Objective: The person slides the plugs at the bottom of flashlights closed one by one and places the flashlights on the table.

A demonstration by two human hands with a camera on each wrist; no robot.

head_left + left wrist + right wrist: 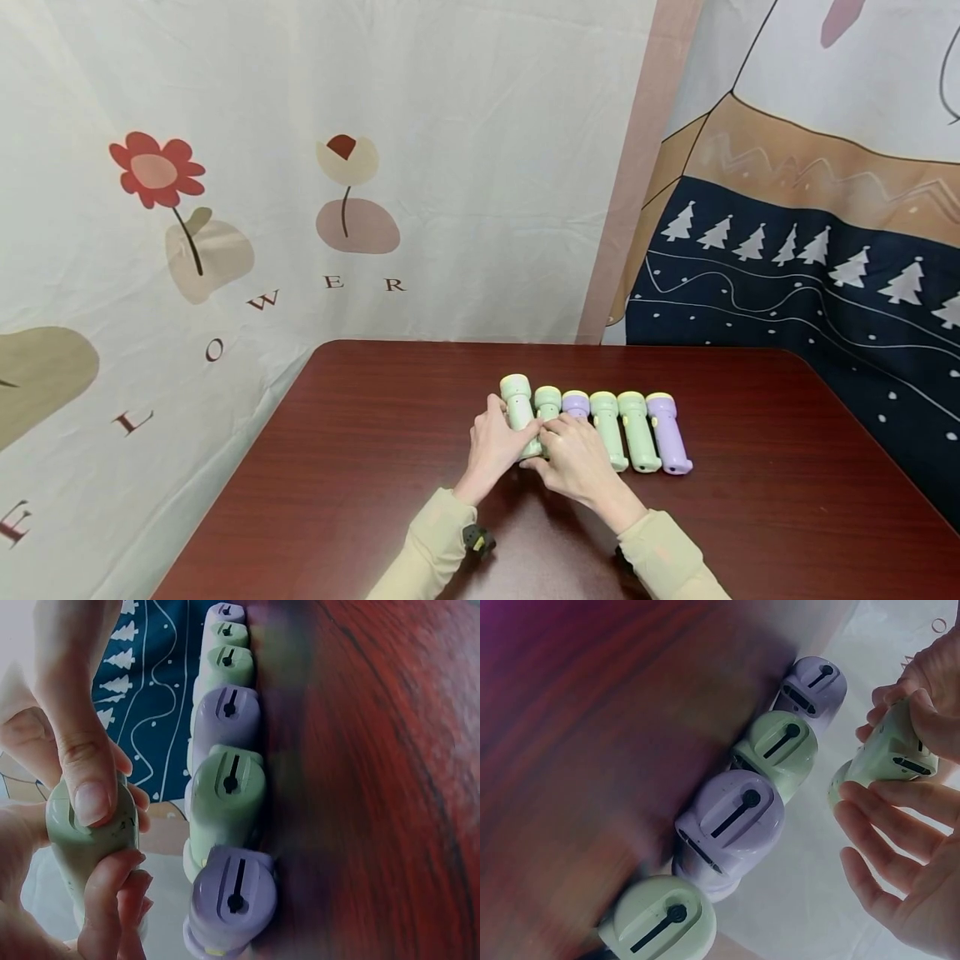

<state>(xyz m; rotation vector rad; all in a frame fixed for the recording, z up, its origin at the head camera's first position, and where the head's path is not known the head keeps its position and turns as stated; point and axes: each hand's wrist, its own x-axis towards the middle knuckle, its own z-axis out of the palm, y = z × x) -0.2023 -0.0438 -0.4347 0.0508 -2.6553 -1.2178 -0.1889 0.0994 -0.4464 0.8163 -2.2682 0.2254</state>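
Note:
My left hand (492, 442) grips a pale green flashlight (517, 400), tilted with its wide head up and away from me. In the left wrist view, the right thumb (91, 796) presses on the tail end of this flashlight, while left fingers curl round its side. The right hand (911, 851) has its fingertips against the flashlight's body in the right wrist view. Beside it on the table stands a row of green and purple flashlights, among them a near purple flashlight (236, 900) and a green flashlight (229, 799). My right hand partly covers a purple flashlight (576, 403) in the head view.
The row runs rightward along the dark red table (360, 467) and ends at a purple flashlight (670, 433). A pale cloth with flowers (480, 167) hangs behind the table. At the right hangs a navy cloth with white trees (787, 292).

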